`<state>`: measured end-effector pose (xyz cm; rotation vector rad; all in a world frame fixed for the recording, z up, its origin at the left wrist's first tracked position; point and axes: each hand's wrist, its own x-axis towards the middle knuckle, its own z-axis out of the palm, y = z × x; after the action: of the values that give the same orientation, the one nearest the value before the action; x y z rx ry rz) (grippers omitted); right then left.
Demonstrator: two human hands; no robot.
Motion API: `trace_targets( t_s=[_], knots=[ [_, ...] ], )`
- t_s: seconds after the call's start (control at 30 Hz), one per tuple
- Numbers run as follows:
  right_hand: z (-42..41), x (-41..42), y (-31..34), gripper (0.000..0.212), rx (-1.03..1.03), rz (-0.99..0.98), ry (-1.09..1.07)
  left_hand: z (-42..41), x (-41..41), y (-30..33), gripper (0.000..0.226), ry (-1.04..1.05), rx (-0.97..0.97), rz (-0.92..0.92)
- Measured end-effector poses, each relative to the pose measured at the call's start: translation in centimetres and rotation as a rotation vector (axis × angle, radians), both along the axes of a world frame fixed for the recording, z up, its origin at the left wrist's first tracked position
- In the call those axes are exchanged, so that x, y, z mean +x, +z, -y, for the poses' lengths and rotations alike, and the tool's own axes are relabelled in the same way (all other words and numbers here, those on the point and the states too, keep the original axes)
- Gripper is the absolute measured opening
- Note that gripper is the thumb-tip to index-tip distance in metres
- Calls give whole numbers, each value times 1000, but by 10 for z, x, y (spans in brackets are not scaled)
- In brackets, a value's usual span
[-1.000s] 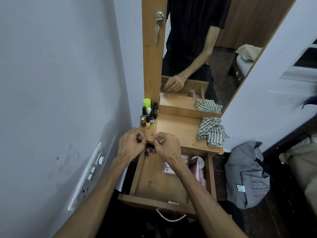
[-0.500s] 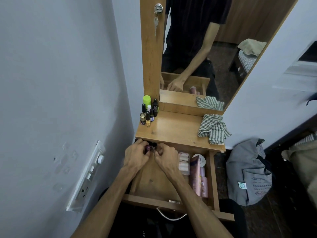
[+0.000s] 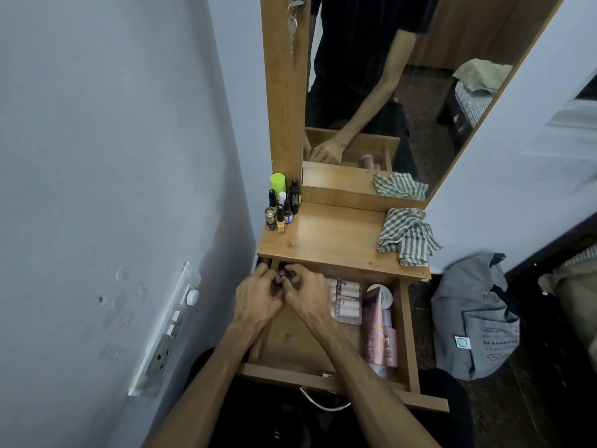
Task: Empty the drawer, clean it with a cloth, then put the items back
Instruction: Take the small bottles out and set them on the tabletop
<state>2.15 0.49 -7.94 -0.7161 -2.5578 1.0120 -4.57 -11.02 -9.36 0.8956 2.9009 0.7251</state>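
The wooden drawer point(image 3: 284, 344) is pulled out under the dresser top point(image 3: 336, 240). My left hand point(image 3: 255, 300) and my right hand point(image 3: 305, 297) meet at its back left corner, fingers closed around small dark bottles point(image 3: 284, 273) with pink on them. A clear pack of small tubes point(image 3: 345, 300), a round white jar point(image 3: 382, 294) and pink tubes point(image 3: 378, 334) lie along the drawer's right side. Several small bottles point(image 3: 281, 205) stand at the top's back left. A green striped cloth point(image 3: 407, 234) lies crumpled at its right edge.
A mirror point(image 3: 397, 92) rises behind the top, with keys point(image 3: 292, 24) hanging from its frame. A switch and socket panel point(image 3: 168, 328) is on the left wall. A grey bag point(image 3: 475, 318) sits on the dark floor to the right.
Both hands dropped from the top's front edge into the drawer's back left corner and closed together on the small bottles. The view shifted slightly.
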Motion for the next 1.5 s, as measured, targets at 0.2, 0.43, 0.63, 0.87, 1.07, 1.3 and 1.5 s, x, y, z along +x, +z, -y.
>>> trace_targets(
  t_s=[0.2, 0.43, 0.63, 0.87, 1.07, 1.3, 1.5],
  knots=[
    [-3, -8, 3, 36, 66, 60, 15, -5, 3, -2, 23, 40, -77, -11],
    [-7, -12, 3, 36, 178, 125, 164, -6, 6, -1, 26, 43, -131, 27],
    [-16, -9, 3, 30, 244, 127, 191, -3, 2, 1, 30, -22, -197, 20],
    [-19, -1, 4, 27, 152, 99, 171, -2, 2, 6, 27, -54, -226, -11],
    [-26, 13, 5, 29, 117, 65, 163, -4, 2, 4, 22, -45, -190, 7],
    [-30, 28, 8, 22, 58, 34, 142, 2, 9, 9, 21, -57, -64, 73],
    [-26, 33, 20, 16, 36, -37, 99, 11, 17, 31, 21, -14, 157, 127]
  ],
)
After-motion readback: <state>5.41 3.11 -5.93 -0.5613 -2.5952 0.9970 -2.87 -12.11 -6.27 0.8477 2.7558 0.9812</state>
